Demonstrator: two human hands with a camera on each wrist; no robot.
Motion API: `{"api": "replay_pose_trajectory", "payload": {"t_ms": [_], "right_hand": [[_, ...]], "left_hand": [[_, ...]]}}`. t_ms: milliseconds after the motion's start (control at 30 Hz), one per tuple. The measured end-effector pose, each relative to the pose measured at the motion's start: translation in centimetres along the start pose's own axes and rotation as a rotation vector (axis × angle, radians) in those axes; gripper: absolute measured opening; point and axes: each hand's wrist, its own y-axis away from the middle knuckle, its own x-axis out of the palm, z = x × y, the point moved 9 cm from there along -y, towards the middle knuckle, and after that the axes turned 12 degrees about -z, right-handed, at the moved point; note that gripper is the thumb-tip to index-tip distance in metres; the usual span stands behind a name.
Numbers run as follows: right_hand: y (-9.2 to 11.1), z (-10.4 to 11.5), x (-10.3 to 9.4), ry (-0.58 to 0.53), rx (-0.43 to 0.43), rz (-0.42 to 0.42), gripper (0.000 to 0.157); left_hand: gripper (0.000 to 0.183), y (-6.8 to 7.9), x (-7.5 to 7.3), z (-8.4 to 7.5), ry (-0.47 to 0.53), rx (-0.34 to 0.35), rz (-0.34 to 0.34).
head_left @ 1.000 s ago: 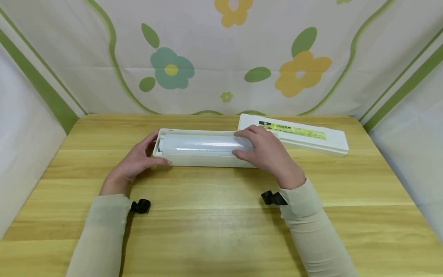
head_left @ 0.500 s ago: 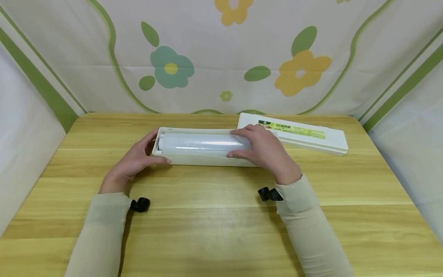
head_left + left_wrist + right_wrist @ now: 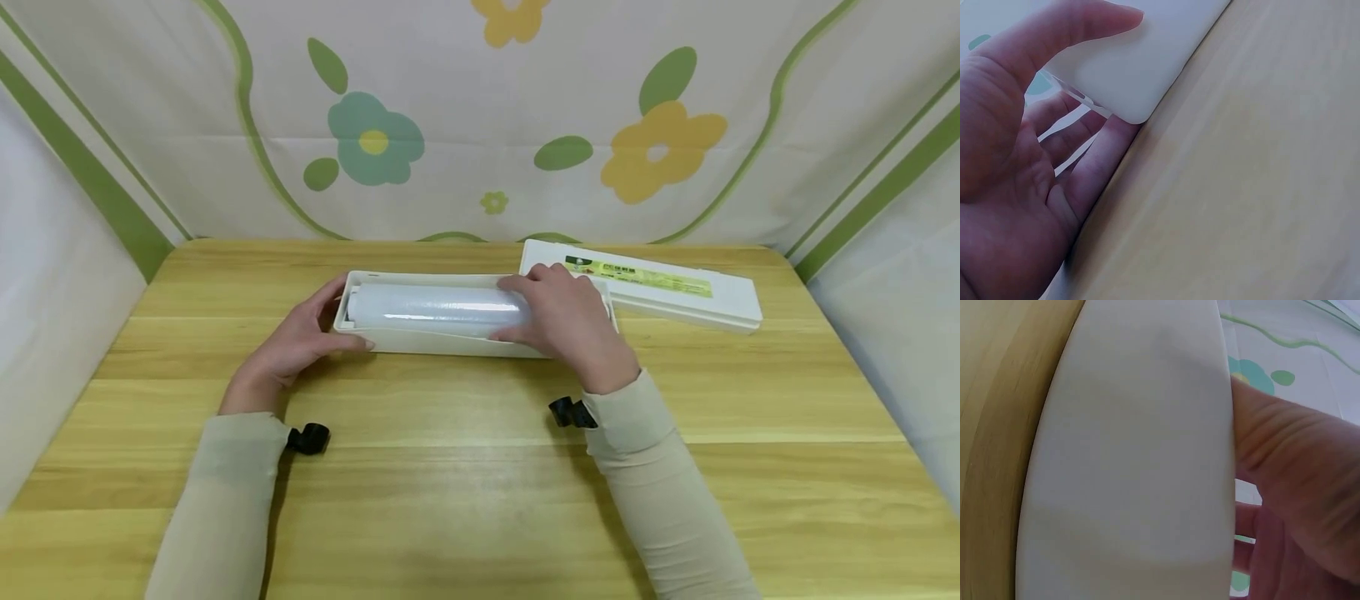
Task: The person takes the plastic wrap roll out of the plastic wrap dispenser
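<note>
Yellow-green label (image 3: 637,277), print blurred, tops the lid (image 3: 733,303); left hand (image 3: 298,335) grips the box (image 3: 442,342), right hand (image 3: 566,323) the roll (image 3: 435,307).

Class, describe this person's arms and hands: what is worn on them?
The left sleeve and right sleeve are plain beige with wide cuffs. A small black fitting juts from each cuff's inner side. The left hand and right hand wear no gloves.

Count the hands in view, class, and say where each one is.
2. The left hand grips the left end of the white box; the right hand grips the roll inside it, toward the right.
</note>
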Motion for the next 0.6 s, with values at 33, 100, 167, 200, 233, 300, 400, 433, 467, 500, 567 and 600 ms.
{"api": "replay_pose_trajectory", "payload": {"t_ms": [33,100,167,200,233,300,400,433,467,500,567,600], "right_hand": [[0.0,0.0,0.0,0.001,0.005,0.002,0.071],[0.0,-0.1,0.0,0.0,0.011,0.015,0.072],[0.0,-0.1,0.1,-0.002,0.014,0.031,0.075],[0.0,-0.1,0.2,-0.002,0.016,0.041,0.076],[0.0,-0.2,0.3,-0.003,0.02,0.051,0.077],[-0.1,-0.4,0.5,-0.006,0.035,0.078,0.08],[-0.1,-0.7,0.9,-0.026,0.067,0.124,0.081],[-0.1,-0.7,1.0,-0.032,0.078,0.136,0.081],[-0.2,-0.8,1.1,-0.035,0.085,0.145,0.081],[-0.2,-0.8,1.2,-0.041,0.093,0.153,0.081],[-0.2,-0.8,1.2,-0.043,0.097,0.159,0.08],[-0.2,-0.8,1.3,-0.041,0.096,0.161,0.079]], "left_hand": [[0.102,0.0,0.0,0.0,0.003,-0.001,0.0],[0.103,0.0,0.0,0.0,0.005,-0.005,-0.001],[0.103,0.0,0.0,0.0,0.004,-0.008,-0.004],[0.104,0.0,0.0,0.0,0.001,-0.008,-0.007],[0.103,0.0,0.0,0.0,-0.001,-0.006,-0.008],[0.103,-0.1,-0.1,0.1,-0.007,-0.002,-0.011],[0.103,-0.1,-0.1,0.1,-0.007,-0.002,-0.014],[0.103,-0.1,-0.1,0.1,-0.006,-0.002,-0.014],[0.103,-0.1,-0.1,0.1,-0.005,-0.004,-0.014],[0.103,-0.1,-0.1,0.1,-0.005,-0.005,-0.015],[0.103,-0.1,-0.1,0.1,-0.006,-0.006,-0.016],[0.103,-0.1,-0.1,0.1,-0.007,-0.008,-0.017]]}}
